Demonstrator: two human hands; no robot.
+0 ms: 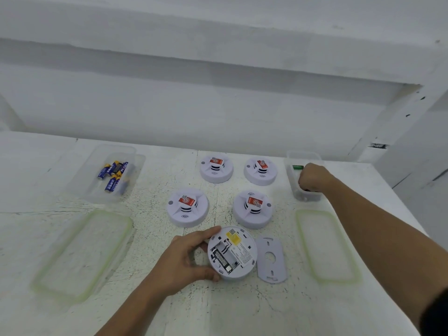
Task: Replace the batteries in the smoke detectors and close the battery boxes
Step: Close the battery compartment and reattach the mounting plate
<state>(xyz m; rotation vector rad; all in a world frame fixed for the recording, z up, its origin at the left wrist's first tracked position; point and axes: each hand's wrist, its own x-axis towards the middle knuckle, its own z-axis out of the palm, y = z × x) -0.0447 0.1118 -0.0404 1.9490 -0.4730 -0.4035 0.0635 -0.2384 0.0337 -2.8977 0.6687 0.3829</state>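
White, paint-flecked surface [218, 311] below a bare white wall carries everything. The open detector [232, 253] lies back-up nearest the person, battery bay exposed, with what looks like one dark cell in a slot. The left hand [186, 258] grips its rim, thumb at the far edge and fingers curled round the near edge. Just right of the open detector lies its loose back plate [271, 260]. Beyond it sit four closed detectors [188, 207] in two rows. Well to its left and further off, a clear tub [80, 180] holds blue batteries [114, 174]. Well to its right and further off, a smaller tub [306, 196] holds a green battery [297, 167]. The right hand [314, 177] dips into that tub, fingers bent downward; whether it holds anything I cannot tell.

The open detector looks like a light, stiff plastic shell that would skid if pushed, so a hold across the rim suits it. Batteries are small, smooth and apt to roll, so they are best pinched at mid-barrel. The thin back plate should be lifted by its edges
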